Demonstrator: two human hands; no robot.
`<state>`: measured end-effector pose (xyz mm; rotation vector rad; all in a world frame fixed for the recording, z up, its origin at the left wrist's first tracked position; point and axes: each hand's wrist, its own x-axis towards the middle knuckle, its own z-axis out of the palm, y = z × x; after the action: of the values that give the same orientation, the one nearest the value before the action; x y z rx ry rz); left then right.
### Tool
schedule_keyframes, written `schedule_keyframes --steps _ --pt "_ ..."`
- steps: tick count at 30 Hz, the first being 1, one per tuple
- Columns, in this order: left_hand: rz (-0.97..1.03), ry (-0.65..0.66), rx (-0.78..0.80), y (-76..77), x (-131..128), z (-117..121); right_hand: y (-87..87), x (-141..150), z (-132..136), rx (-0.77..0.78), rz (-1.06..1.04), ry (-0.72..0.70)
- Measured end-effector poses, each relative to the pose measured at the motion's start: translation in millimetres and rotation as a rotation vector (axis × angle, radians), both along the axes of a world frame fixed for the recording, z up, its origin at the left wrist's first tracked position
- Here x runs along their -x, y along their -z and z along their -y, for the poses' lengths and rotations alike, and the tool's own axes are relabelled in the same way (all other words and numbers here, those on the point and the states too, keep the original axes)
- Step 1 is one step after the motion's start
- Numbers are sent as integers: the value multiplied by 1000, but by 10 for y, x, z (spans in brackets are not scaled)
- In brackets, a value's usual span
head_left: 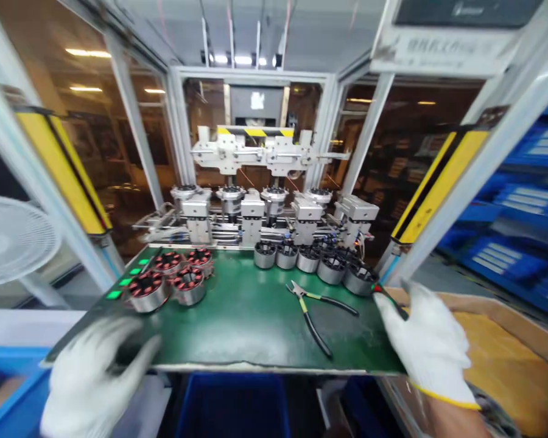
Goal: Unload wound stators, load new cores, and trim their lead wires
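Observation:
My left hand (94, 377), in a white glove, is blurred at the front left edge of the green work table (237, 322). Its thumb and fingers are apart with nothing between them. My right hand (427, 344), gloved in white with a yellow cuff, is over the table's right edge with thumb and fingers apart. Its thumb is close to a small red spot (377, 288) and the nearest grey stator core (360, 278). Side cutters (304, 296) with black-and-yellow handles lie open on the table. Several copper-wound stators (147, 292) stand at the left; several unwound cores stand in a row at the right.
A winding machine (253, 213) with several stator stations spans the back. Yellow sensor posts (64, 170) flank it. A blue bin (232, 404) sits below the front edge, a cardboard box (506, 359) at the right, and a white fan (13, 240) at the left.

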<state>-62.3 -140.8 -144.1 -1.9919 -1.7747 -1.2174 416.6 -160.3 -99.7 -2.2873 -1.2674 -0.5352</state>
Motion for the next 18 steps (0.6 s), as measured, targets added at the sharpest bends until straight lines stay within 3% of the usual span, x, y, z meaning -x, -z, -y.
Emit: schedule_keyframes --steps 3,6,9,12,18 --pt "-292 -109 -67 -599 -261 -81 -55 512 -66 24 42 -434" --pt "-515 32 65 -919 -447 -273 -41 950 -211 185 127 -674" --pt "-582 98 211 -940 -469 -459 -10 1104 -317 331 208 -704" --pt "-576 154 268 -871 -434 -558 15 994 -325 397 241 -709" --pt "-588 292 237 -811 -535 -392 -21 736 -227 330 295 -695"
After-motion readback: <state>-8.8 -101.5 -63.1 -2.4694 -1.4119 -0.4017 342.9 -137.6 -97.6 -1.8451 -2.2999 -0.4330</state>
